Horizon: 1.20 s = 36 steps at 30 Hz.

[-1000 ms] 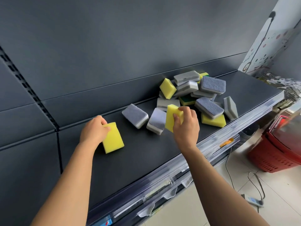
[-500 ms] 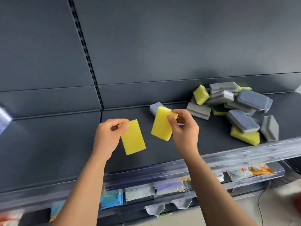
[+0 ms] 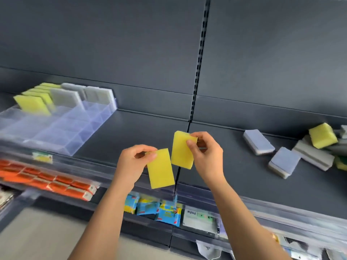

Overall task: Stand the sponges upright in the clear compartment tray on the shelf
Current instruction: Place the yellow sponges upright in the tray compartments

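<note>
My left hand (image 3: 133, 162) pinches the top of a yellow sponge (image 3: 161, 169) that hangs over the shelf's front edge. Just to its right, my right hand (image 3: 205, 152) pinches a second yellow sponge (image 3: 182, 150), held upright above the shelf. The clear compartment tray (image 3: 62, 136) stands on the shelf at the far left. Several yellow sponges (image 3: 32, 104) and grey sponges (image 3: 65, 97) stand upright in its rear compartments; the front compartments look empty. A loose heap of grey and yellow sponges (image 3: 308, 152) lies on the shelf at the right.
The dark shelf (image 3: 131, 134) has a clear plastic lip (image 3: 262, 209) along its front. A slotted upright (image 3: 200, 59) runs down the back panel. Below, orange packets (image 3: 47, 182) and blue packets (image 3: 159, 209) fill the lower shelf.
The view has swung left, bringing the tray into sight and pushing the heap to the right edge. Both hands have carried their yellow sponges leftward and now hold them close together.
</note>
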Each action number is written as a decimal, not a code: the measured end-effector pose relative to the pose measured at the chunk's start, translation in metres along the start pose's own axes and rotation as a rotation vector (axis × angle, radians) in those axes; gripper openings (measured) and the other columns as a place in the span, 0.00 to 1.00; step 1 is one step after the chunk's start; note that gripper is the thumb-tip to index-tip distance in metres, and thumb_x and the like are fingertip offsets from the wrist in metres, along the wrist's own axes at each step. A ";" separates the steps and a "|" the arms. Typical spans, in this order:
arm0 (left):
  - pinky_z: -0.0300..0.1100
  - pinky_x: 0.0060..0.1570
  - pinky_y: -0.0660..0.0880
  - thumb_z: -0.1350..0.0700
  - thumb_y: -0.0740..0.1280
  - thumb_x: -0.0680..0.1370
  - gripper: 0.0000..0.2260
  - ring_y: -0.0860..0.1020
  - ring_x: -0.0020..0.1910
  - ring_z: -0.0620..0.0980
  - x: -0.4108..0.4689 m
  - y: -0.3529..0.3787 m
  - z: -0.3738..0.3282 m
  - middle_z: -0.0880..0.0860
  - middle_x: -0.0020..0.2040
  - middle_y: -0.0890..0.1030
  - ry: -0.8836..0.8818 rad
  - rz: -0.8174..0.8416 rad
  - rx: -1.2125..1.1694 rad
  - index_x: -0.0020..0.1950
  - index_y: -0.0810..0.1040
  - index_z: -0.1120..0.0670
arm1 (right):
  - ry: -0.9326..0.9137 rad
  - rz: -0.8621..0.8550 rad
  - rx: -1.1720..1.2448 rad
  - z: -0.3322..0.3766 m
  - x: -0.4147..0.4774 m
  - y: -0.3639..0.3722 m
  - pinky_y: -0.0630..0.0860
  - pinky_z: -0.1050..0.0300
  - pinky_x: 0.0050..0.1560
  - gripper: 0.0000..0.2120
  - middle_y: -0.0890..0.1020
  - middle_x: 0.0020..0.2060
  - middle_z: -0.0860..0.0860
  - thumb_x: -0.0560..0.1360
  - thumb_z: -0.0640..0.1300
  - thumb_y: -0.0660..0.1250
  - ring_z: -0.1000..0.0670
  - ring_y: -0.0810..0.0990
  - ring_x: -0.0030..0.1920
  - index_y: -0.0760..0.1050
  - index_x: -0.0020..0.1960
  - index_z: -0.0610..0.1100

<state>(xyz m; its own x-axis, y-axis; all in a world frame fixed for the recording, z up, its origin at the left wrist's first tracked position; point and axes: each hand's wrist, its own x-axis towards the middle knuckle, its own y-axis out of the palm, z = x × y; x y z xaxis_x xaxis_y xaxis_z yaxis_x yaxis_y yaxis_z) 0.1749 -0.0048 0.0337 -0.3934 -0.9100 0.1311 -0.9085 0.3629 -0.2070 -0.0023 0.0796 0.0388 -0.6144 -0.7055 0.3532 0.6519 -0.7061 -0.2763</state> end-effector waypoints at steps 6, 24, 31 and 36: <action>0.35 0.39 0.75 0.62 0.71 0.72 0.15 0.79 0.39 0.39 0.005 -0.102 0.025 0.41 0.39 0.83 -0.025 -0.077 0.028 0.36 0.83 0.40 | -0.020 0.164 0.055 0.032 -0.003 0.102 0.72 0.65 0.40 0.05 0.79 0.39 0.56 0.74 0.44 0.68 0.56 0.76 0.40 0.75 0.45 0.54; 0.31 0.40 0.72 0.58 0.72 0.72 0.12 0.79 0.42 0.38 0.041 -0.370 0.088 0.42 0.42 0.83 -0.087 -0.234 0.078 0.40 0.83 0.39 | -0.052 0.302 0.134 0.116 -0.011 0.382 0.73 0.65 0.39 0.03 0.79 0.36 0.59 0.74 0.44 0.69 0.59 0.76 0.38 0.77 0.42 0.51; 0.35 0.43 0.73 0.58 0.72 0.72 0.10 0.79 0.42 0.37 0.096 -0.430 0.102 0.39 0.41 0.82 -0.086 -0.285 0.067 0.39 0.83 0.42 | -0.082 0.353 0.165 0.131 0.026 0.463 0.73 0.64 0.39 0.03 0.78 0.37 0.55 0.74 0.43 0.69 0.55 0.76 0.39 0.76 0.44 0.49; 0.32 0.39 0.74 0.61 0.72 0.72 0.10 0.79 0.39 0.40 0.151 -0.466 0.108 0.45 0.41 0.83 -0.052 -0.303 0.049 0.39 0.83 0.45 | -0.125 0.349 0.165 0.138 0.063 0.517 0.71 0.69 0.37 0.04 0.78 0.36 0.55 0.73 0.44 0.70 0.56 0.75 0.38 0.76 0.43 0.51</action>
<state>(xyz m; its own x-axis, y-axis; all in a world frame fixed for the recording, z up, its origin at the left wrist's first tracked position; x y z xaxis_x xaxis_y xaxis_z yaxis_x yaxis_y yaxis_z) 0.5538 -0.3331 0.0449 -0.0970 -0.9847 0.1447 -0.9751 0.0649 -0.2122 0.3574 -0.3219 0.0420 -0.2920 -0.8810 0.3721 0.8805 -0.3996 -0.2550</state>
